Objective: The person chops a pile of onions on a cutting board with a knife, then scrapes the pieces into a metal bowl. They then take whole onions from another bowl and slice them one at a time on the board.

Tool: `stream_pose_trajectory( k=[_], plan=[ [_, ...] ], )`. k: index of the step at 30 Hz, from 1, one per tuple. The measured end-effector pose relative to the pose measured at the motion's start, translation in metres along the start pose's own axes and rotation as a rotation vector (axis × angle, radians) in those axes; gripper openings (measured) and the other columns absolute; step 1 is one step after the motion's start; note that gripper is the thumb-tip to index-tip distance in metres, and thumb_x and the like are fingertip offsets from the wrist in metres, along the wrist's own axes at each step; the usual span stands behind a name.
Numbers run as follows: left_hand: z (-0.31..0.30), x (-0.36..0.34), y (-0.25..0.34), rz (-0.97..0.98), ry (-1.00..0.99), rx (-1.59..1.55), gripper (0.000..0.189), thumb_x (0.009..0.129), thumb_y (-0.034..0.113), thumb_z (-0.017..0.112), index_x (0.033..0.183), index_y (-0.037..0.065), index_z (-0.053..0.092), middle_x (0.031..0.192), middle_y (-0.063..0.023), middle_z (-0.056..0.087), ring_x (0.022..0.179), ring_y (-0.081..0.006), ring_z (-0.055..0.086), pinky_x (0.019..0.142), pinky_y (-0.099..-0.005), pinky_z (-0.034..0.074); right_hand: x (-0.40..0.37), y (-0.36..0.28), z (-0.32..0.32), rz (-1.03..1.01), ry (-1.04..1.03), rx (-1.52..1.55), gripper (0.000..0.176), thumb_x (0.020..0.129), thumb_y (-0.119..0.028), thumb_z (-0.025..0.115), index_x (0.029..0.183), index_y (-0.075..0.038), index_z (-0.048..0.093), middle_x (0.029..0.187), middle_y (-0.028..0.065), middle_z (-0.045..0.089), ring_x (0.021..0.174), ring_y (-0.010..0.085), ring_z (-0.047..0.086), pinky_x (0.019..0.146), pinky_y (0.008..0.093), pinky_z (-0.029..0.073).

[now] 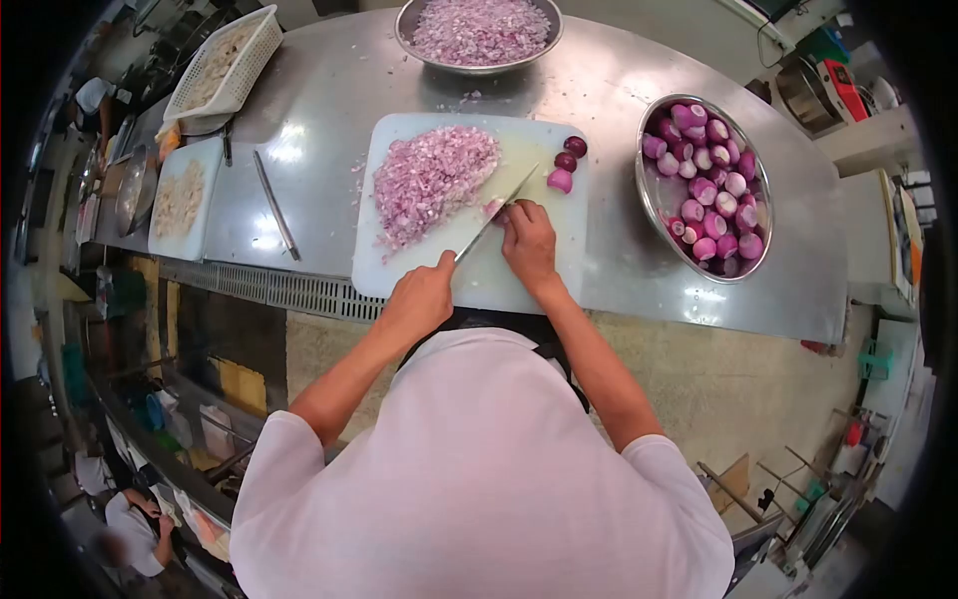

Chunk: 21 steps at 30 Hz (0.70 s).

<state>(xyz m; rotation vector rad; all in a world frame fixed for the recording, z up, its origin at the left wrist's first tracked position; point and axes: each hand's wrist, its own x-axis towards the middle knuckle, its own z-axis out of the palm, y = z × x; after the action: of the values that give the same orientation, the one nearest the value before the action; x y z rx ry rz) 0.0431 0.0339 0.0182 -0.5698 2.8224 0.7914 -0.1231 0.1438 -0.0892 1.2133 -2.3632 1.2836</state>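
Clenching left hand (419, 295) on steel knife (496, 222), pinning purple shallot piece (495, 207) to white plastic cutting board (479, 285) with right hand (528, 240); probably risking cut fingertip, slicing so close.

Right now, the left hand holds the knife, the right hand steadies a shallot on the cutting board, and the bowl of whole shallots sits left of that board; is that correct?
Not quite: the head view shows the bowl of whole shallots right of the cutting board, not left; knife in left hand, shallot under right hand: correct.
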Motion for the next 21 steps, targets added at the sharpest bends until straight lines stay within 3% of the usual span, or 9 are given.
stream_pose_trajectory(
  k=[7, 9, 12, 19, 21],
  plan=[
    [0.008, 0.0, -0.007, 0.053, 0.02, -0.016, 0.029, 0.082, -0.003, 0.055, 0.109, -0.005, 0.044, 0.067, -0.0287, 0.06, 0.066, -0.048, 0.061, 0.061, -0.0566, 0.046, -0.002, 0.001, 0.001, -0.016, 0.03, 0.001, 0.016, 0.077, 0.004, 0.061, 0.092, -0.001, 0.06, 0.095, 0.0151, 0.061, 0.085, 0.0353, 0.059, 0.072, 0.0439, 0.05],
    [-0.002, -0.005, 0.002, 0.02, -0.018, -0.064, 0.019, 0.082, -0.004, 0.051, 0.099, -0.005, 0.045, 0.067, -0.029, 0.06, 0.07, -0.0499, 0.061, 0.062, -0.0575, 0.047, -0.003, 0.002, 0.001, -0.012, 0.045, 0.035, 0.014, 0.077, 0.004, 0.061, 0.09, 0.0, 0.06, 0.094, 0.0154, 0.061, 0.085, 0.0354, 0.059, 0.072, 0.0441, 0.05],
    [0.017, 0.002, -0.013, 0.046, -0.008, 0.017, 0.028, 0.082, -0.003, 0.054, 0.108, -0.004, 0.045, 0.068, -0.026, 0.062, 0.067, -0.0464, 0.061, 0.061, -0.0561, 0.046, -0.003, 0.0, 0.0, 0.012, 0.011, 0.028, 0.014, 0.076, 0.004, 0.061, 0.09, 0.0, 0.061, 0.093, 0.016, 0.061, 0.084, 0.0355, 0.059, 0.073, 0.0445, 0.05],
    [0.002, -0.003, -0.013, 0.022, 0.076, -0.078, 0.02, 0.083, -0.002, 0.053, 0.101, -0.004, 0.044, 0.068, -0.0289, 0.06, 0.07, -0.0498, 0.061, 0.063, -0.058, 0.047, 0.004, -0.009, -0.002, 0.024, 0.039, 0.052, 0.014, 0.076, 0.006, 0.061, 0.088, 0.0, 0.064, 0.091, 0.0168, 0.062, 0.085, 0.0367, 0.061, 0.074, 0.0437, 0.051],
    [0.006, 0.003, -0.019, 0.024, 0.087, 0.007, 0.02, 0.083, -0.002, 0.053, 0.1, -0.004, 0.044, 0.067, -0.0286, 0.06, 0.069, -0.0495, 0.061, 0.062, -0.057, 0.047, 0.006, -0.011, -0.003, 0.117, -0.005, 0.134, 0.014, 0.076, 0.006, 0.06, 0.088, 0.001, 0.066, 0.09, 0.018, 0.061, 0.083, 0.0384, 0.061, 0.073, 0.0445, 0.051]
  ],
)
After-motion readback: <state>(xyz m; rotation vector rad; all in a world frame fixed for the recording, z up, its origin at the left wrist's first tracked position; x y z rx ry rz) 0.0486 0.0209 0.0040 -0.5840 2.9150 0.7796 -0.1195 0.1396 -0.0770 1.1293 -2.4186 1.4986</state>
